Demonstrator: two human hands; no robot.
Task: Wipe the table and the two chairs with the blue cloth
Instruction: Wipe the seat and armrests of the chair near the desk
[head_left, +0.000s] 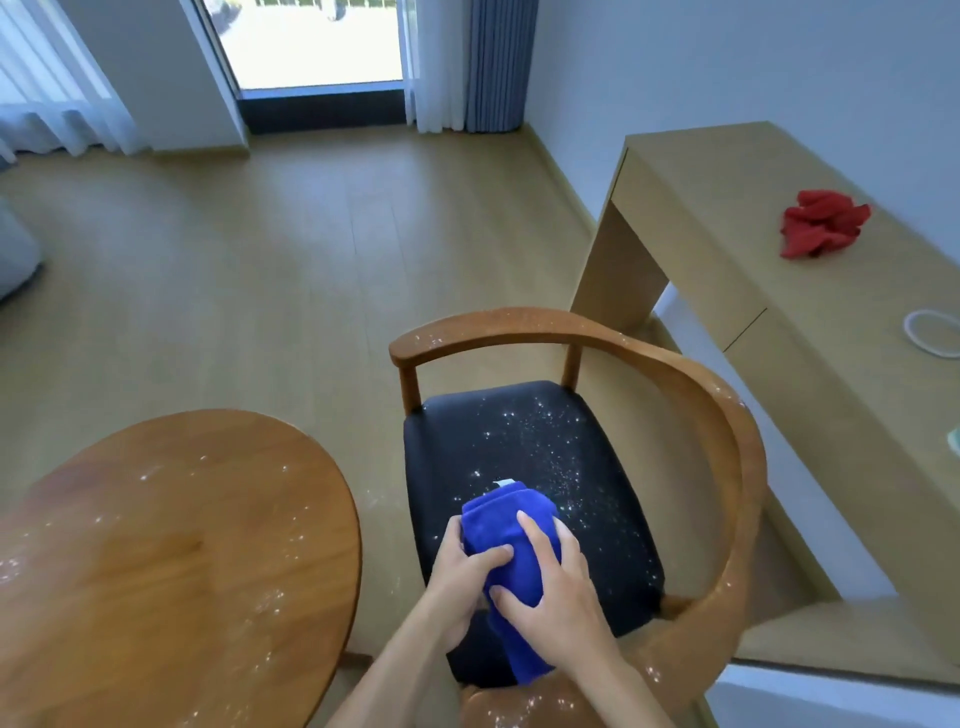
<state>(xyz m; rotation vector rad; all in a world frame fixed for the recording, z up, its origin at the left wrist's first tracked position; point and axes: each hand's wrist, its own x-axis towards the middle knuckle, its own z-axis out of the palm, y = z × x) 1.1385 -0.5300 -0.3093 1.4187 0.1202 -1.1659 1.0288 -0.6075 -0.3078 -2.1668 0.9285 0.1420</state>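
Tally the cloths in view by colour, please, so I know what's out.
Blue: 1, the blue cloth held by both the left hand and the right hand over the chair seat.
Red: 1, the red cloth on the desk.
Total: 2

Cloth (511, 551): solid bright blue, small white tag at its 12 o'clock edge. Chair (717, 415): warm reddish-brown wood frame, black seat pad w/ white speckles, densest toward 1 o'clock of the cloth; white flecks on armrests too. Round surface (171, 545) at 9 o'clock: glossy orange-brown wood grain, scattered white specks. Desk (727, 249) at 2 o'clock: pale tan wood. Rag (823, 228) on it: red. Floor (260, 260): light tan planks. Curtain (493, 62): grey-blue, vertical pleats.
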